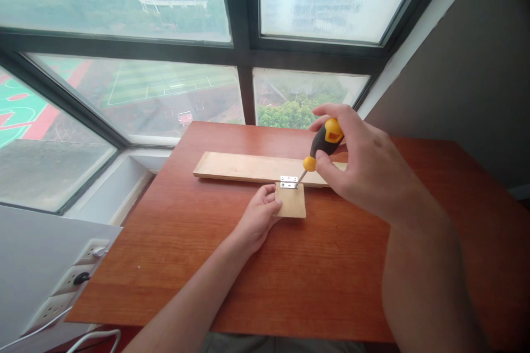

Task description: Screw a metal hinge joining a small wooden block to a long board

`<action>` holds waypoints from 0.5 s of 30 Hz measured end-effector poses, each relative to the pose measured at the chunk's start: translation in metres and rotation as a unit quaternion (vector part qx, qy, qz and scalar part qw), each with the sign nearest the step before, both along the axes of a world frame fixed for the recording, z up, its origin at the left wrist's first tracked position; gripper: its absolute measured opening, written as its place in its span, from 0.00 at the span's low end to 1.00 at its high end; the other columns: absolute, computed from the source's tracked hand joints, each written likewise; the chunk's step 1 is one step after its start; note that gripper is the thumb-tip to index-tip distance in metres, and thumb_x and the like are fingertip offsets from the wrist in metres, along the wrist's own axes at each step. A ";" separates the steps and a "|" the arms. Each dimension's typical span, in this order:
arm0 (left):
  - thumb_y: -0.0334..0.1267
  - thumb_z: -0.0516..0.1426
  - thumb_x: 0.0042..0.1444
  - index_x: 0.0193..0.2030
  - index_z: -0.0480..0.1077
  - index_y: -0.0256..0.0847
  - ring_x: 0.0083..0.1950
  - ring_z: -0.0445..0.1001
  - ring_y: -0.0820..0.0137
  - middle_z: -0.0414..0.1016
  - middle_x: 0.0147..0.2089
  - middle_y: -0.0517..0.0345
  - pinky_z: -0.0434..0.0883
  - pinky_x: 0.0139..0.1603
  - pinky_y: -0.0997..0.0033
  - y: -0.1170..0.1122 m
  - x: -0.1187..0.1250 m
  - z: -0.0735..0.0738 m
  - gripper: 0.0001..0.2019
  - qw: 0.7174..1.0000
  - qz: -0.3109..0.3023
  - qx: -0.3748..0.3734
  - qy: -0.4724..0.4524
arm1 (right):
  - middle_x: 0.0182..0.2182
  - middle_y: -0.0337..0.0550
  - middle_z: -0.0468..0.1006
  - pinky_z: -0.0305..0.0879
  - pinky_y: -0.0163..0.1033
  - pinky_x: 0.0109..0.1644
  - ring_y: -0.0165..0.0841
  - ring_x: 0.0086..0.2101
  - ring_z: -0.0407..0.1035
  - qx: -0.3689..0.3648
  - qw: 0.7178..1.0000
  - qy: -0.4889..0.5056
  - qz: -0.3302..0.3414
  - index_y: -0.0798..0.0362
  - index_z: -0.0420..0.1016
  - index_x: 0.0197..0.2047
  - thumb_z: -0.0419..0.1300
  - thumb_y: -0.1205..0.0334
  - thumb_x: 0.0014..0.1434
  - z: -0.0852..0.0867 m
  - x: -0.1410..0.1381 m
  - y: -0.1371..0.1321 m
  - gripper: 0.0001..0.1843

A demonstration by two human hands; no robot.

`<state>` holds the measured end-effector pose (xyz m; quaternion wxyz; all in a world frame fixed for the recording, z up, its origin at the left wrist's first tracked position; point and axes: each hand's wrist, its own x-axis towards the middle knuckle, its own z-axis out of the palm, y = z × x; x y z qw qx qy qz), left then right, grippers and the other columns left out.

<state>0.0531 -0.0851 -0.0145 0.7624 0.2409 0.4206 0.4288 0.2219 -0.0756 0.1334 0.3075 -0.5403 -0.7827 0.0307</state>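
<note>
My right hand point(359, 161) is wrapped round the black and yellow handle of a screwdriver point(321, 146). Its tip rests on a small metal hinge point(289, 181). The hinge lies across the joint between a long pale wooden board point(244, 167) and a small wooden block point(292, 202). My left hand point(259, 216) presses against the left side of the small block, fingers curled on its edge. All of it lies on a reddish wooden table point(256, 276).
Large windows point(174, 94) stand just behind the table's far edge. A grey wall point(467, 66) runs along the right. At the lower left, a white surface carries a power strip point(70, 284) with a plug and white cables.
</note>
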 end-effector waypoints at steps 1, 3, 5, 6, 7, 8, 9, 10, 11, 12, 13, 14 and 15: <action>0.24 0.61 0.50 0.47 0.65 0.38 0.41 0.79 0.68 0.80 0.45 0.49 0.74 0.38 0.73 0.000 0.000 0.000 0.18 1.000 -0.001 0.000 -0.001 | 0.48 0.47 0.78 0.69 0.45 0.44 0.40 0.42 0.74 0.004 1.000 -0.003 -0.001 0.50 0.63 0.61 0.57 0.66 0.57 0.000 0.000 0.000 0.27; 0.24 0.61 0.50 0.47 0.65 0.38 0.41 0.79 0.68 0.80 0.45 0.49 0.74 0.38 0.73 0.000 0.000 0.000 0.18 1.000 -0.001 0.001 -0.002 | 0.45 0.47 0.79 0.69 0.46 0.42 0.41 0.39 0.74 0.025 0.999 -0.025 -0.027 0.49 0.65 0.60 0.57 0.63 0.59 -0.001 -0.001 0.001 0.25; 0.24 0.61 0.50 0.47 0.65 0.38 0.41 0.79 0.68 0.80 0.45 0.49 0.74 0.38 0.73 0.000 0.000 0.000 0.18 1.000 0.000 0.001 -0.001 | 0.42 0.46 0.80 0.69 0.46 0.39 0.41 0.36 0.74 0.044 0.996 -0.050 -0.063 0.49 0.67 0.58 0.57 0.59 0.61 -0.002 -0.002 0.003 0.22; 0.24 0.60 0.50 0.47 0.65 0.38 0.41 0.79 0.68 0.80 0.45 0.49 0.74 0.39 0.73 0.000 0.000 -0.001 0.17 1.000 -0.001 0.002 0.000 | 0.42 0.46 0.80 0.68 0.46 0.38 0.41 0.35 0.74 0.048 0.994 -0.058 -0.076 0.49 0.68 0.57 0.57 0.57 0.61 -0.003 -0.002 0.004 0.21; 0.24 0.60 0.51 0.47 0.65 0.38 0.41 0.79 0.68 0.80 0.45 0.49 0.75 0.39 0.73 0.000 0.000 -0.001 0.17 1.000 -0.001 0.002 0.000 | 0.42 0.47 0.80 0.68 0.47 0.39 0.41 0.35 0.74 0.047 0.994 -0.057 -0.082 0.49 0.68 0.57 0.57 0.57 0.61 -0.003 -0.001 0.004 0.21; 0.24 0.60 0.51 0.47 0.64 0.38 0.40 0.79 0.68 0.80 0.45 0.49 0.75 0.39 0.73 0.000 0.000 -0.001 0.17 1.000 -0.002 0.002 0.000 | 0.43 0.47 0.80 0.68 0.47 0.40 0.41 0.36 0.74 0.043 0.995 -0.050 -0.078 0.50 0.68 0.57 0.57 0.57 0.61 -0.002 -0.001 0.005 0.21; 0.24 0.60 0.51 0.47 0.64 0.38 0.40 0.79 0.68 0.80 0.45 0.49 0.74 0.39 0.73 0.000 0.000 -0.002 0.17 1.000 -0.002 0.002 0.000 | 0.45 0.47 0.79 0.69 0.47 0.42 0.41 0.39 0.74 0.036 0.996 -0.038 -0.068 0.50 0.68 0.57 0.57 0.59 0.60 -0.002 -0.001 0.004 0.21; 0.24 0.59 0.51 0.47 0.64 0.38 0.40 0.79 0.68 0.79 0.45 0.49 0.74 0.39 0.74 0.000 0.000 -0.002 0.16 1.000 -0.002 0.003 -0.001 | 0.48 0.48 0.79 0.69 0.47 0.45 0.41 0.41 0.74 0.028 0.998 -0.025 -0.051 0.51 0.67 0.58 0.57 0.62 0.59 -0.002 -0.001 0.004 0.22; 0.24 0.59 0.51 0.47 0.64 0.38 0.40 0.79 0.69 0.79 0.45 0.49 0.74 0.39 0.74 0.000 0.000 -0.002 0.16 1.000 -0.002 0.003 -0.001 | 0.50 0.48 0.78 0.68 0.47 0.47 0.41 0.43 0.74 0.021 0.999 -0.013 -0.032 0.51 0.66 0.58 0.57 0.64 0.58 -0.001 -0.001 0.003 0.23; 0.24 0.59 0.51 0.47 0.64 0.38 0.40 0.79 0.69 0.79 0.45 0.49 0.74 0.39 0.74 0.000 0.000 -0.002 0.16 1.000 -0.003 0.003 0.000 | 0.50 0.47 0.77 0.68 0.47 0.48 0.40 0.44 0.73 0.015 1.000 -0.004 -0.016 0.51 0.65 0.59 0.57 0.66 0.58 -0.001 -0.002 0.002 0.25; 0.24 0.59 0.51 0.47 0.64 0.38 0.41 0.79 0.69 0.79 0.45 0.49 0.74 0.39 0.74 0.000 0.000 -0.001 0.17 1.000 -0.003 0.002 -0.001 | 0.50 0.47 0.78 0.68 0.46 0.48 0.40 0.44 0.73 0.012 1.000 -0.001 -0.007 0.51 0.65 0.59 0.57 0.66 0.57 -0.001 -0.002 0.001 0.25; 0.23 0.59 0.51 0.47 0.64 0.38 0.41 0.79 0.69 0.79 0.45 0.49 0.74 0.39 0.74 0.000 0.000 -0.001 0.17 1.000 -0.003 0.001 -0.001 | 0.49 0.47 0.78 0.68 0.46 0.46 0.40 0.43 0.74 0.012 1.000 -0.006 -0.008 0.51 0.65 0.59 0.57 0.66 0.58 -0.001 -0.003 0.001 0.25; 0.23 0.59 0.51 0.47 0.64 0.38 0.41 0.79 0.69 0.79 0.45 0.49 0.74 0.39 0.74 0.000 0.000 -0.001 0.16 1.000 -0.003 0.000 -0.001 | 0.47 0.47 0.79 0.68 0.46 0.44 0.40 0.41 0.74 0.017 1.000 -0.015 -0.019 0.51 0.65 0.59 0.57 0.65 0.58 -0.001 -0.003 0.001 0.24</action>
